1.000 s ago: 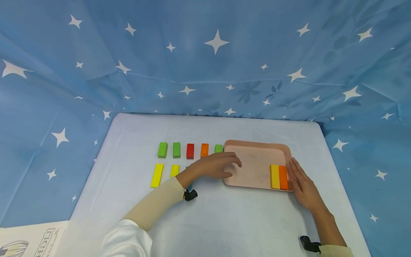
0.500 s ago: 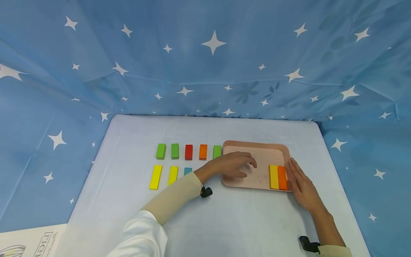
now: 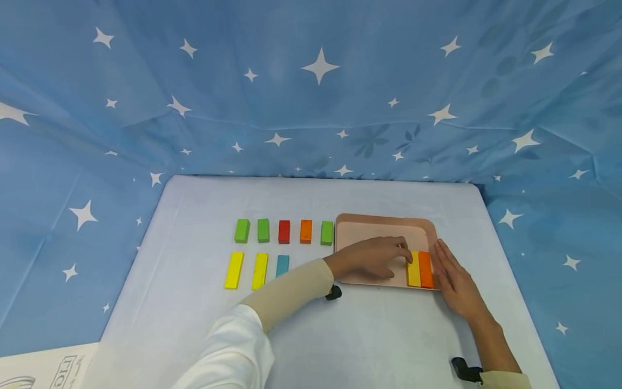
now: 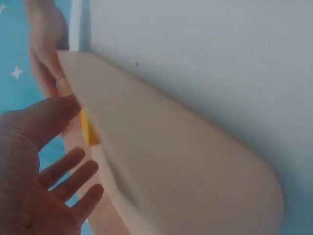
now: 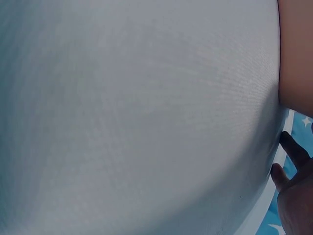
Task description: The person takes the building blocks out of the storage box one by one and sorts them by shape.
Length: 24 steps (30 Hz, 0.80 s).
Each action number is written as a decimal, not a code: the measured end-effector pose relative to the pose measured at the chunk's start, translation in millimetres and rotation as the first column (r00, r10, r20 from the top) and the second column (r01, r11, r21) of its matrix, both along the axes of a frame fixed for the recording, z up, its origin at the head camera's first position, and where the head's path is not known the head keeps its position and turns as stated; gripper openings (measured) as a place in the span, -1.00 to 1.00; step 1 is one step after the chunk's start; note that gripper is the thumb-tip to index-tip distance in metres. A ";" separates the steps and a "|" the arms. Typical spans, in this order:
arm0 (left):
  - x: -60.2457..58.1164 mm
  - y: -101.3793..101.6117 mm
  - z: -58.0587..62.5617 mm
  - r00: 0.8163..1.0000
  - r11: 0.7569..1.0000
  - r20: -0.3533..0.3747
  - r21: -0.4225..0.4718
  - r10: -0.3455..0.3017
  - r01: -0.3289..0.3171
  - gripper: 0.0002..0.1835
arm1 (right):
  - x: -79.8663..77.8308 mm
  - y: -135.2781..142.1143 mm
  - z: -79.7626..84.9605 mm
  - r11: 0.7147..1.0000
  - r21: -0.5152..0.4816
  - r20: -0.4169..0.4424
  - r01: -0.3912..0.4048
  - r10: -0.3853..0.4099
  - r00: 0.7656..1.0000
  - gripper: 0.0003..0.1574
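Observation:
A pink tray [image 3: 362, 218] lies on the right half of the table, holding a yellow block [image 3: 413, 273] and an orange block [image 3: 425, 270] side by side at its right end. Over the tray, my left hand [image 3: 374, 256] reaches rightward with bent fingers, its fingertips at the yellow block. In the left wrist view, the fingers of my left hand [image 4: 29, 171] are spread apart, and part of the yellow block [image 4: 89, 128] shows beyond the tray wall; no grip is visible. My right hand [image 3: 459, 286] rests along the tray's right side with straight fingers.
Left of the tray stands a back row of green blocks [image 3: 242, 231], a red block [image 3: 284, 232] and an orange one [image 3: 305, 232]. In front lie two yellow blocks [image 3: 234, 270] and a blue block [image 3: 282, 265] beside my left sleeve. Printed paper [image 3: 48, 364] lies at lower left.
My left hand has moved rightward across the tray, from its left end to the yellow block. My right hand has stayed against the tray's right side.

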<state>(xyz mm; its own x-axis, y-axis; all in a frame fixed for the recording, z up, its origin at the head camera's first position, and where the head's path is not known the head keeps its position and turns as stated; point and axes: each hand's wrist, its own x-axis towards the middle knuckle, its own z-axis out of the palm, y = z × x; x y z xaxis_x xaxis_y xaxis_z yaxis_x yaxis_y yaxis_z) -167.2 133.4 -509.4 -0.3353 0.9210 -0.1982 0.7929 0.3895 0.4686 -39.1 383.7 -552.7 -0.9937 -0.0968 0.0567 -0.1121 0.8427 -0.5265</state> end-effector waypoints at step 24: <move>16.8 37.1 -11.5 0.987 0.990 -0.153 -0.125 0.047 -0.067 -0.37 | 0.5 0.7 -1.3 1.000 -0.010 -0.015 -0.007 0.006 1.000 -0.22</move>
<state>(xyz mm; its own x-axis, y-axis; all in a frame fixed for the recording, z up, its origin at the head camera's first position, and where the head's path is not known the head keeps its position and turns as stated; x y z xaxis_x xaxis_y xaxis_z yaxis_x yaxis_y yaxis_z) -150.4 170.5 -520.9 -0.4214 0.8693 -0.2585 0.8248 0.4858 0.2894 -38.5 384.3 -553.9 -0.9921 -0.1026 0.0722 -0.1254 0.8367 -0.5331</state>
